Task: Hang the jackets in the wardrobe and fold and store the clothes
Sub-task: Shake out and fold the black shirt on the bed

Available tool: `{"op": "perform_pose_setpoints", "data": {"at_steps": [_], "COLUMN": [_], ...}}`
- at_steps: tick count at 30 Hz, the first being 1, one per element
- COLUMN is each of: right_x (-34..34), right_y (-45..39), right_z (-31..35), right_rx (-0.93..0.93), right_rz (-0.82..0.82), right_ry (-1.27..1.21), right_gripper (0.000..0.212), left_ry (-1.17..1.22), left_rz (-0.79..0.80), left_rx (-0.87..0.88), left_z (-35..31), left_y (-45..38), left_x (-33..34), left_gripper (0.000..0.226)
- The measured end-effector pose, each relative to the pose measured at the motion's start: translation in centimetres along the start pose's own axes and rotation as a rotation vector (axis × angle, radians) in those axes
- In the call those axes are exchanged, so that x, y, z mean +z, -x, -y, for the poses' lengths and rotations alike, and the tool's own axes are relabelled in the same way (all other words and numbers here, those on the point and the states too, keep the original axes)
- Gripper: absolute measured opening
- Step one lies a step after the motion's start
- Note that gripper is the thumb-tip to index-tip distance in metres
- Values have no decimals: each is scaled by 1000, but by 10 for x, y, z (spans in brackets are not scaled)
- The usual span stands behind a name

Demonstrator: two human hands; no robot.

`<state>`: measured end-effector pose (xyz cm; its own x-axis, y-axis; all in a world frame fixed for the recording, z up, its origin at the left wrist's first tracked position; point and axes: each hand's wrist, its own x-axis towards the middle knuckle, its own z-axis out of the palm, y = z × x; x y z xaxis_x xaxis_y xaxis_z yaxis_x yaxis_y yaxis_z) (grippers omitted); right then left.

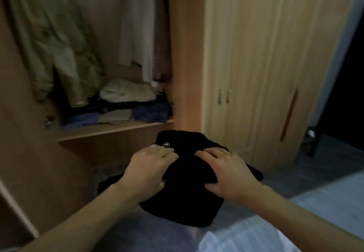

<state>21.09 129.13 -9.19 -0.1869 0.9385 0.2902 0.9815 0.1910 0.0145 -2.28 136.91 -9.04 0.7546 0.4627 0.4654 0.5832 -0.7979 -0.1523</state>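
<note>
Both hands, left hand [151, 170] and right hand [229, 173], grip the folded black fabric garment [189, 175]; the wooden wardrobe shelf [110, 130] lies ahead-left, above it

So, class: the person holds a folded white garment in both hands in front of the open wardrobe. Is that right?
Not quite. The head view shows the folded garment is black, not white. The left hand and right hand do both hold it in front of the open wardrobe.
</note>
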Motion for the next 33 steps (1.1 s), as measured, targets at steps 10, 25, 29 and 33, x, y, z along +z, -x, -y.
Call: {"op": "perform_pose_setpoints", "data": {"at_steps": [10, 25, 29, 33], "right_x": [51, 216, 274, 313], "right_y": [-182, -331, -362, -395], "right_z": [156, 154, 133, 121], "right_rx": [-271, -419, -433, -449], "right_rz": [59, 277, 358, 433], "right_ry": [-61, -219, -271, -279], "right_gripper": [84, 80, 80, 81], "left_ry": [-24, 22, 47, 87], "left_rz": [11, 230, 320, 386], "left_rx": [-254, -505, -559, -619], "left_z": [189, 302, 321, 342], "left_y": [118, 127, 111, 102], "left_x": [-21, 125, 177, 219], "left_gripper": [72, 62, 75, 80]}}
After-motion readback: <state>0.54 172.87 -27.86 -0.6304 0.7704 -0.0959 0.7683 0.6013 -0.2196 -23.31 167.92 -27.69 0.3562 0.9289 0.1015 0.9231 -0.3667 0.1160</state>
